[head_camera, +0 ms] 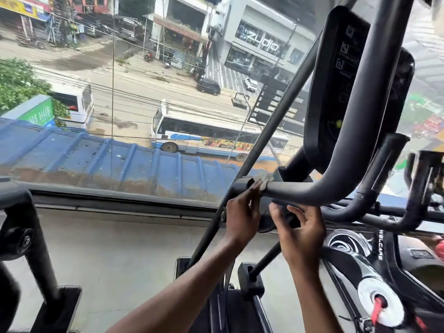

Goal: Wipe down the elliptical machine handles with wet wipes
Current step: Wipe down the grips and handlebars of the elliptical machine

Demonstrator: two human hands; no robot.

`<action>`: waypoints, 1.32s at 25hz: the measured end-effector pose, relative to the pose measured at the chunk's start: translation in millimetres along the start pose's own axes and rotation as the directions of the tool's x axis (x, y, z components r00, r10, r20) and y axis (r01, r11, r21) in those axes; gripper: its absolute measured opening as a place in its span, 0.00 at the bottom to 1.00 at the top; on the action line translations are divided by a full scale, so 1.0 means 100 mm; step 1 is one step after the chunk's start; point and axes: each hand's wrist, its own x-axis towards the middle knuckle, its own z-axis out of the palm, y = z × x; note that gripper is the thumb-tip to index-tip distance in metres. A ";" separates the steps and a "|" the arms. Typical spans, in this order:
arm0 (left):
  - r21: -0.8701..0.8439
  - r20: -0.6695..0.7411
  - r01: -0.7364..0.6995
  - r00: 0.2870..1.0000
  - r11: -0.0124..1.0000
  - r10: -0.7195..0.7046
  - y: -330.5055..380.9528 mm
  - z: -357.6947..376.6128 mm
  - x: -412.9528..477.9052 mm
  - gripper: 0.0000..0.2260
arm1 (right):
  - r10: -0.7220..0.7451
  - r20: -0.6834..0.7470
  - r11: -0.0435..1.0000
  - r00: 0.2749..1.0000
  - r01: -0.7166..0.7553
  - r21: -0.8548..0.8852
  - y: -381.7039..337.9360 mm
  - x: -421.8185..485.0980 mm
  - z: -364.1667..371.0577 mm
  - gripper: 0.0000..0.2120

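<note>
A black curved handle [295, 192] of the elliptical machine runs across the middle right, below its console [336, 75]. A small pale wet wipe [264, 180] lies draped over the handle near its left end. My left hand [242, 217] reaches up from below, and its fingertips touch the wipe's lower edge. Just to the right, my right hand [300, 229] is under the handle with fingers curled and the thumb raised; I cannot tell whether it holds anything. A long black moving arm bar [264, 131] crosses diagonally behind both hands.
A large window [144, 116] lies straight ahead, looking onto a street with buses. Another black machine part [36, 260] stands at the lower left. The flywheel housing [374, 284] and a further handle tube [384, 179] crowd the right side.
</note>
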 end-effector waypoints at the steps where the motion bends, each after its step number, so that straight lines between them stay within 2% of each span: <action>1: -0.044 0.001 -0.038 0.999 0.998 0.038 0.10 -0.02 -0.05 0.15 | -0.002 -0.002 1.000 1.000 0.002 -0.010 -0.02 0.00 -0.02 0.15; 5: -0.080 -0.003 -0.130 0.991 0.988 0.131 0.10 -0.01 -0.12 0.17 | -0.021 0.002 0.999 1.000 0.022 -0.034 -0.11 0.02 -0.05 0.12; 8: -0.063 0.013 -0.041 0.999 0.997 0.042 0.00 0.03 0.00 0.16 | -0.055 -0.018 0.997 0.998 0.054 -0.059 -0.15 0.02 -0.02 0.14; 10: -0.057 0.016 -0.036 0.999 0.998 0.037 0.06 0.00 0.00 0.16 | -0.061 -0.012 0.995 0.998 0.060 -0.073 -0.17 0.01 -0.02 0.14; 13: -0.135 0.046 -0.168 0.983 0.977 0.175 0.25 -0.12 -0.16 0.16 | -0.044 -0.016 0.996 0.999 0.043 -0.079 -0.21 0.01 -0.01 0.17; 16: -0.137 0.044 -0.283 0.956 0.949 0.291 0.23 -0.12 -0.25 0.18 | -0.016 -0.023 0.998 1.000 0.015 -0.067 -0.19 0.01 -0.01 0.22; 21: -0.039 0.058 -0.159 0.985 0.986 0.161 -0.11 -0.06 -0.06 0.16 | 0.013 -0.012 0.994 1.000 -0.014 -0.112 -0.19 0.00 -0.04 0.24; 26: -0.160 0.007 -0.312 0.948 0.937 0.317 0.33 -0.09 -0.27 0.16 | -0.032 -0.001 0.985 0.999 0.031 -0.168 -0.26 0.00 -0.04 0.27; 31: -0.076 0.042 -0.194 0.979 0.978 0.197 0.09 -0.10 -0.11 0.17 | -0.004 -0.010 0.990 1.000 0.002 -0.141 -0.25 -0.01 -0.03 0.28; 33: -0.094 0.029 -0.210 0.977 0.973 0.213 0.20 -0.12 -0.17 0.18 | 0.005 0.019 0.992 1.000 -0.003 -0.128 -0.28 -0.01 -0.04 0.25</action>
